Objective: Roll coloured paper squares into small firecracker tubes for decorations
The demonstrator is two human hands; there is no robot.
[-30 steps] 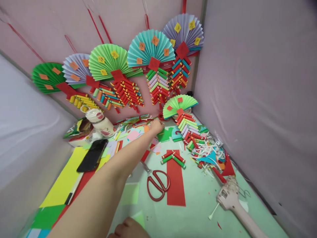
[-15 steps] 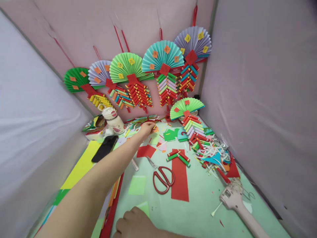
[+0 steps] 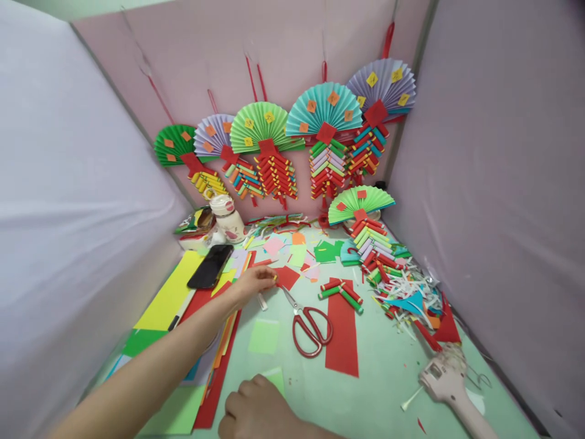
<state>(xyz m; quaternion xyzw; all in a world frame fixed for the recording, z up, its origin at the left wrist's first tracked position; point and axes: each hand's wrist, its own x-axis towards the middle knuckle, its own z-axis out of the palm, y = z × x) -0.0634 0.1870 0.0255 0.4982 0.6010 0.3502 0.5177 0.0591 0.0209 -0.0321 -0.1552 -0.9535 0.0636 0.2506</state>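
Observation:
My left hand reaches over the table from the left with its fingertips pinched on a small strip of yellow paper. Just beyond those fingertips lies a red paper piece. Red-handled scissors rest on the table, with their tips near that hand. At the front, my right hand is curled into a fist; anything inside it is hidden. Beside the scissors is a long red paper strip, its upper end under red and green paper rolls. A light green paper square lies between my hands.
Finished fan-and-firecracker ornaments hang along the back wall. Another green fan leans at the back right, above a heap of paper scraps. A glue gun lies front right. A phone and jar stand left.
My left hand has drawn back from the scraps at the rear toward me, keeping the yellow strip pinched. My right hand stays curled at the front. The view has shifted left.

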